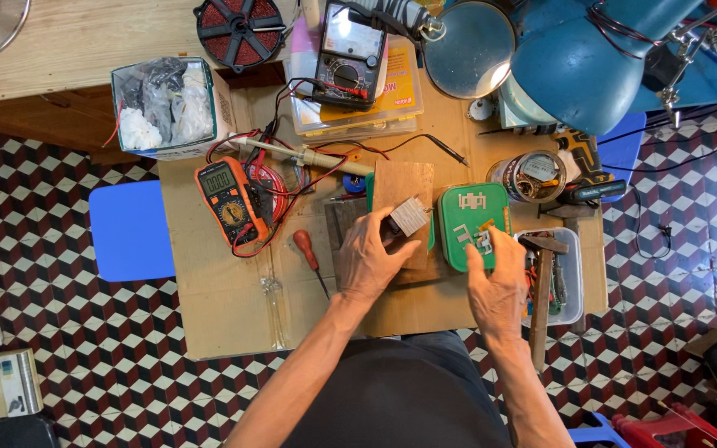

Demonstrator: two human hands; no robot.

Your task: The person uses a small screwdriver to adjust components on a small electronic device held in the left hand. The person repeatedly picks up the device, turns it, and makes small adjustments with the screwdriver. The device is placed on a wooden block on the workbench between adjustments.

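Observation:
My left hand (368, 259) grips a small grey metal block (409, 216) that rests on a brown wooden board (404, 184) in the middle of the cardboard-covered table (209, 299). To its right, my right hand (495, 278) reaches onto a green plastic lid (468, 209). Its fingertips touch small pale metal pieces (483, 241) lying on that lid. Whether the fingers pinch one of them is unclear.
An orange multimeter (227, 199) with red and black leads lies left. A red-handled screwdriver (309, 253) lies beside my left hand. A hammer (541, 282) rests over a clear parts tub (573, 282) at right. A blue lamp (578, 58), magnifier (468, 48) and analogue meter (348, 54) stand behind.

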